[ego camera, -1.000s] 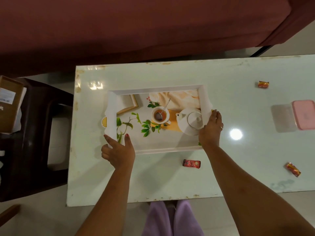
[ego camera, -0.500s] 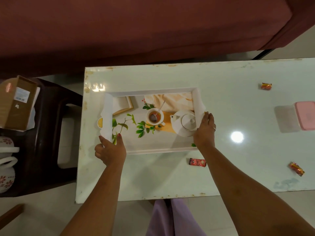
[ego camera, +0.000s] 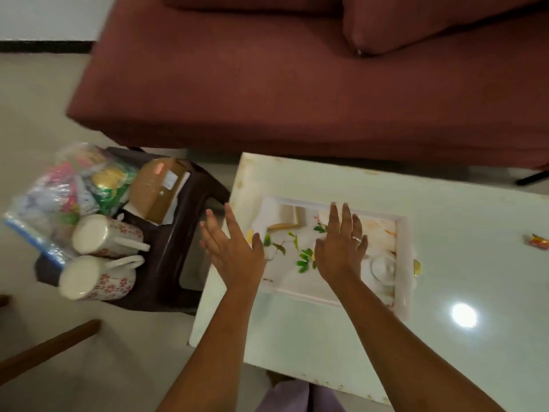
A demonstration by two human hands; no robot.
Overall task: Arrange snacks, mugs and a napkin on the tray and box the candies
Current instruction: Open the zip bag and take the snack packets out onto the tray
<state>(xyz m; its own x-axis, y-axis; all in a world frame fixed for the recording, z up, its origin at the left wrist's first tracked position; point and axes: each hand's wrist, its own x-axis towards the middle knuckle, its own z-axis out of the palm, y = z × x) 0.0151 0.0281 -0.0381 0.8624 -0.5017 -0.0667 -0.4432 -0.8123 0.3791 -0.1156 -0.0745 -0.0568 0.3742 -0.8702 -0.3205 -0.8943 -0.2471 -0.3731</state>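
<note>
Head: right hand outspread flat over tray

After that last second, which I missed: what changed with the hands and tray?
Both hands let go of the tray. The left hand moved left toward the mugs, the right hand spread open over the tray. Tray stays on the table.

table: tray, candy | stool: mugs, box, snack bag
</note>
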